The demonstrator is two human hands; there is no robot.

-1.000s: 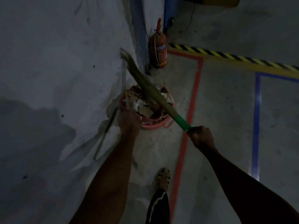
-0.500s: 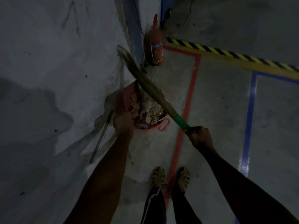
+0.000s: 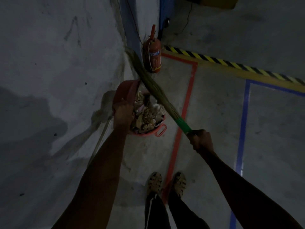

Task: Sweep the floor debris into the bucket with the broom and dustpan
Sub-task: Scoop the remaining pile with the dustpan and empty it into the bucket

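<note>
**Dustpan tipped over a full bucket, dim corner**

Looking straight down at 2 arms and 2 feet in sandals (image 3: 154, 182) on a grey concrete floor (image 3: 214, 121). Pretty dark, so fine detail is lost.

Left hand (image 3: 122, 113) curled around the near edge of a red dustpan (image 3: 126, 92), holding it tilted up on its side right over the left rim of the bucket (image 3: 149, 132). Exact finger placement hard to make out in the gloom.

Right hand (image 3: 202, 140) wrapped tight around the end of the broom (image 3: 151, 86), just below the green binding. Bristle bundle running diagonally up and left, crossing over the top of the bucket, tip ending near the wall (image 3: 49, 63) at the corner.

Bucket pink-red, sitting on the floor against the wall, with 1 loop handle sticking out toward the right. Heaped with debris (image 3: 146, 114): scraps of paper, wrappers, brownish bits.

Behind it, a red fire extinguisher (image 3: 152, 57) standing in the corner, blue lettering partly readable. Red tape line (image 3: 184, 113) running along the floor between the feet, a blue tape line (image 3: 242, 129) further right, and a yellow-black hazard stripe (image 3: 231, 64) across the top right. A thin pale stick (image 3: 103, 138) leaning by the wall just left of the left forearm
</note>
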